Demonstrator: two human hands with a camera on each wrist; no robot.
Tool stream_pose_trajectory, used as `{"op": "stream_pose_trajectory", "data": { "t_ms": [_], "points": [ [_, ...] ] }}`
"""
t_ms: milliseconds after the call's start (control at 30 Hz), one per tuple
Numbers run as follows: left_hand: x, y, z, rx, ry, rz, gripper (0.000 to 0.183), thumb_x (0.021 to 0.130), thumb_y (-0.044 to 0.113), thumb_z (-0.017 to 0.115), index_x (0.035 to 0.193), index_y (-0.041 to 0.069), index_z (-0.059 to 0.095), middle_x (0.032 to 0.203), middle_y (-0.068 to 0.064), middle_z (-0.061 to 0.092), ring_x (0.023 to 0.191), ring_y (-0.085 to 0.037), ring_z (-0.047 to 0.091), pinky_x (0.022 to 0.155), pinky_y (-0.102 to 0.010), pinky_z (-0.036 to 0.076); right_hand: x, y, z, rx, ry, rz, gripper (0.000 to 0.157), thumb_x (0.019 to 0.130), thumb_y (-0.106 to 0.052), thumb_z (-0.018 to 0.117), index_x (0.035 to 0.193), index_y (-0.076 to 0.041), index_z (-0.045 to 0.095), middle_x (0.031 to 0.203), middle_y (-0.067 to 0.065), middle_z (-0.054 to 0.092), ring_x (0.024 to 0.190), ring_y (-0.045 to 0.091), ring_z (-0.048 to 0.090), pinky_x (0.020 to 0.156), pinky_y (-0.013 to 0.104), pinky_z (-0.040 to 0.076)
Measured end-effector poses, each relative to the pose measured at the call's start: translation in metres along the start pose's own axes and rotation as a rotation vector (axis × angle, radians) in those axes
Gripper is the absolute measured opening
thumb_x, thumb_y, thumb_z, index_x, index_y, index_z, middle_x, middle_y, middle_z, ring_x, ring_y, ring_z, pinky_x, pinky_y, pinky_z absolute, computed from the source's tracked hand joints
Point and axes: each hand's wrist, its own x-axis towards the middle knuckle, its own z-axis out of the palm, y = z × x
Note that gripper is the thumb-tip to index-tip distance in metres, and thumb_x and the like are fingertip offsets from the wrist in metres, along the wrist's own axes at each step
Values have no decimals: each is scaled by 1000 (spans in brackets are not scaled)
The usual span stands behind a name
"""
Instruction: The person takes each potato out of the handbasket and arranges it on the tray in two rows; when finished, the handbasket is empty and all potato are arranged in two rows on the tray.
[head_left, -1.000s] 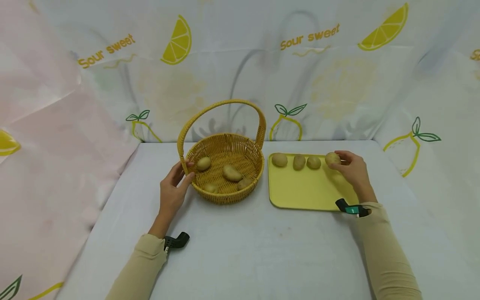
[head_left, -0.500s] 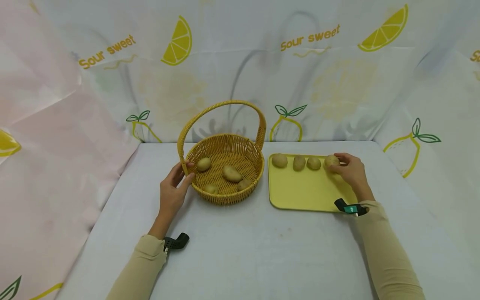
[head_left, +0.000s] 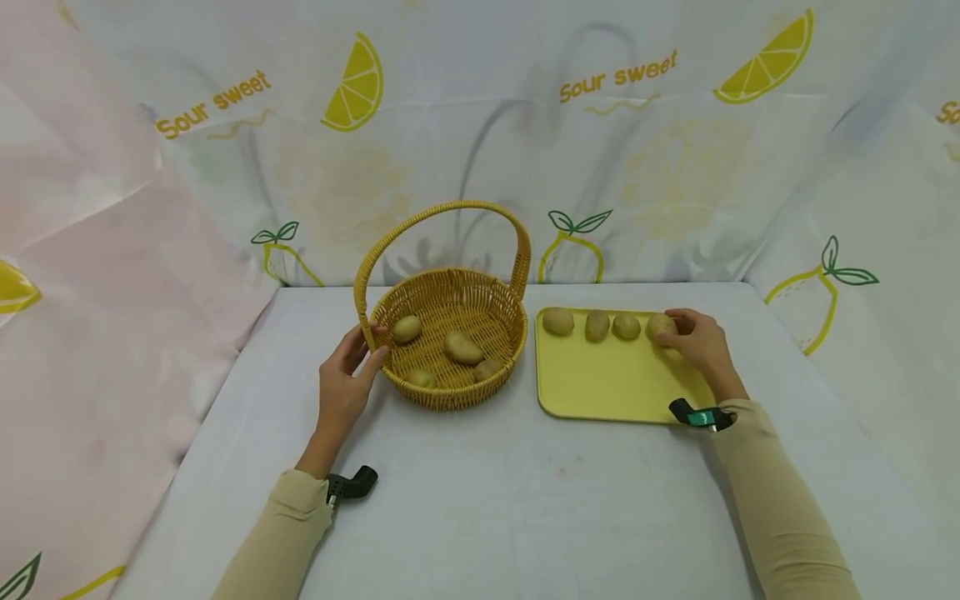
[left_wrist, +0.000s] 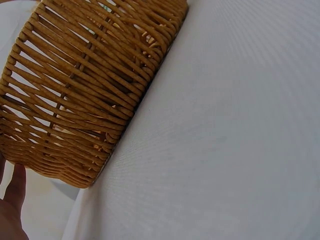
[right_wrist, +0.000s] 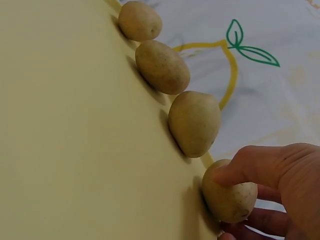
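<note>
My left hand (head_left: 347, 379) grips the left side of a yellow wicker basket (head_left: 450, 398), at the rim near the foot of its tall handle. Several potatoes lie inside, one of them a longer potato (head_left: 462, 347) near the middle. In the left wrist view the woven wall (left_wrist: 90, 85) fills the upper left, with fingertips at its edge. On the yellow tray (head_left: 615, 383) my right hand (head_left: 699, 340) holds a potato (right_wrist: 227, 195) between thumb and fingers, at the right end of a row along the far edge. Beside it in the row is another potato (right_wrist: 195, 123).
A white cloth (head_left: 480, 500) covers the table under basket and tray. Close behind them rises a white backdrop (head_left: 450, 150) printed with lemons. The tray stands just right of the basket, a narrow gap between them.
My right hand has shifted slightly left and down with its potato, closer to the others in the row. The left hand and the basket have stayed in place.
</note>
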Motion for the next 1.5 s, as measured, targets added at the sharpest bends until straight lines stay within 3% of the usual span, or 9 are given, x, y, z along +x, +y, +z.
{"op": "stream_pose_trajectory", "data": {
  "t_ms": [267, 667, 867, 967, 1100, 1267, 1500],
  "points": [
    [0, 1, 0, 9, 0, 7, 38, 97, -13, 65, 133, -18, 56, 123, -36, 63, 130, -49, 52, 112, -40, 41, 2, -2, -2, -20, -52, -34, 57, 96, -13, 74, 142, 13, 51, 135, 39, 56, 120, 53, 57, 97, 57, 47],
    [1, 0, 2, 12, -5, 18, 38, 97, -13, 65, 133, -19, 55, 123, -38, 62, 130, -52, 52, 112, -38, 41, 0, -14, -8, -52, -40, -42, 55, 97, -12, 73, 141, 13, 51, 136, 38, 55, 122, 53, 56, 98, 59, 48],
    [2, 1, 1, 15, 1, 11, 39, 97, -13, 66, 134, -18, 55, 122, -39, 62, 130, -53, 51, 112, -39, 42, -3, -39, -9, -16, 110, -140, 42, 97, -10, 73, 133, 10, 60, 131, 33, 61, 121, 50, 58, 99, 61, 46],
    [2, 0, 2, 7, 1, 4, 39, 97, -13, 65, 134, -18, 55, 123, -39, 62, 130, -53, 50, 112, -38, 41, -6, -59, -5, 35, 143, -187, 35, 97, -9, 73, 128, 7, 65, 127, 28, 65, 118, 45, 61, 96, 50, 51],
    [3, -1, 3, -3, 0, -3, 39, 97, -12, 65, 134, -18, 55, 124, -38, 62, 132, -52, 50, 113, -38, 40, -9, -85, 5, 104, 115, -244, 30, 98, -10, 73, 125, 4, 69, 123, 22, 68, 115, 38, 64, 91, 34, 53],
    [3, 0, 3, -5, -5, -6, 39, 97, -12, 66, 134, -14, 57, 124, -37, 62, 133, -51, 49, 113, -38, 40, -8, -107, 22, 172, 55, -322, 26, 98, -9, 74, 122, 2, 71, 119, 20, 70, 111, 35, 67, 86, 26, 53],
    [0, 8, 3, 34, -1, -49, 41, 99, -10, 64, 138, -16, 54, 132, -33, 61, 139, -46, 46, 113, -41, 40, -5, -131, 46, 226, -35, -358, 26, 97, -7, 74, 121, 4, 70, 118, 20, 71, 109, 33, 68, 90, 44, 56]
  ]
}}
